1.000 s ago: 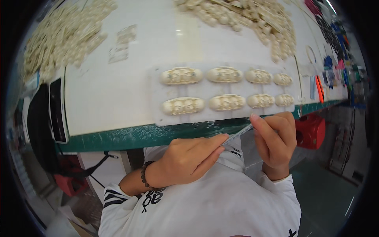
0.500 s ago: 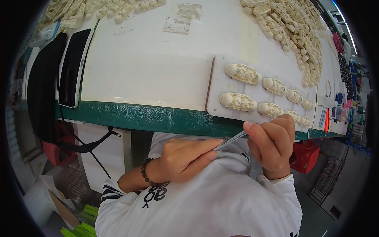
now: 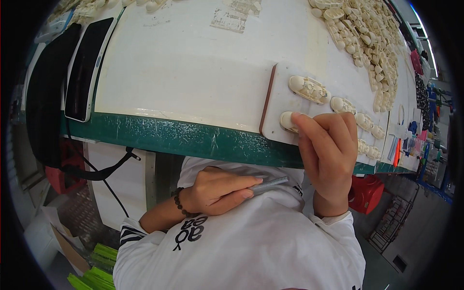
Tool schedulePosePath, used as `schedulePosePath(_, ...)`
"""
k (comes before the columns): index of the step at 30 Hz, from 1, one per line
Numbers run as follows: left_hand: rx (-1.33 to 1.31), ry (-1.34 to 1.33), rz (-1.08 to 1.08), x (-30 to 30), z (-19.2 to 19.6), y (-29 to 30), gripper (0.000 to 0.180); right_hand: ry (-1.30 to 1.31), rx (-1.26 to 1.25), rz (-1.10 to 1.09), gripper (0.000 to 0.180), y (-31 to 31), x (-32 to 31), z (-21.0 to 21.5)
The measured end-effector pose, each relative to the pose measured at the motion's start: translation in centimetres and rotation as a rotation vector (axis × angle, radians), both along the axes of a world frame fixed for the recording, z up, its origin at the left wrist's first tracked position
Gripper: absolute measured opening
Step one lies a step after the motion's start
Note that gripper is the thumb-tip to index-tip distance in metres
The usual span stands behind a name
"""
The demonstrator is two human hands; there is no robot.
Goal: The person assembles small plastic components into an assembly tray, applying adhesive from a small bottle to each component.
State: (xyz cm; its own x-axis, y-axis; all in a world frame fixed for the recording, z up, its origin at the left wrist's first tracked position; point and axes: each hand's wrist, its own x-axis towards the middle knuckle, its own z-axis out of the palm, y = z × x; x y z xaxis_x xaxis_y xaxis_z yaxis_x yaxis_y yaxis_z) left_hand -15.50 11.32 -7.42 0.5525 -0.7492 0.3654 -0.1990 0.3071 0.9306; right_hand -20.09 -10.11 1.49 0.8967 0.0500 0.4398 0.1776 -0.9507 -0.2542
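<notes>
My left hand (image 3: 220, 191), a beaded bracelet at its wrist, pinches a thin grey ribbed strip (image 3: 276, 183) between thumb and fingers in front of my shirt. The strip's free end points right. Over a white board (image 3: 278, 102) at the table's near edge, my right hand (image 3: 331, 152) has its fingertips together at a cream plastic part (image 3: 287, 121), the nearest one on the left. Whatever those fingertips hold is too small or hidden to make out. Other cream oval parts, such as one farther back (image 3: 309, 89), sit in two rows on the board; my right hand hides some.
A large heap of loose cream parts (image 3: 362, 41) covers the far right of the table, with more at the far left. A black-screened device (image 3: 89, 72) and a black strap (image 3: 48, 101) lie at left. A red stool (image 3: 366, 193) stands below at right.
My right hand has left the strip's end and moved up to the near-left cream part on the board. The left hand keeps the strip, now turned more level. The view has shifted slightly.
</notes>
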Motion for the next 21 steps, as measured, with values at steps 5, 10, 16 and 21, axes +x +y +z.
schedulePosePath(5,-0.015,0.051,-0.077,0.0,0.1,-0.5,0.024,-0.021,0.005,-0.046,0.038,-0.1,-0.6,0.5)
schedulePosePath(10,-0.065,0.038,-0.09,-0.1,0.5,-1.5,0.024,-0.039,0.034,-0.052,0.044,0.3,-1.5,0.8)
schedulePosePath(16,-0.066,-0.053,-0.072,0.0,1.5,-2.4,0.025,-0.075,0.137,0.082,0.048,0.1,-4.1,1.5)
schedulePosePath(21,-0.031,-0.021,-0.03,0.0,1.8,-3.0,0.025,-0.075,0.041,0.104,0.046,-0.2,-4.9,1.3)
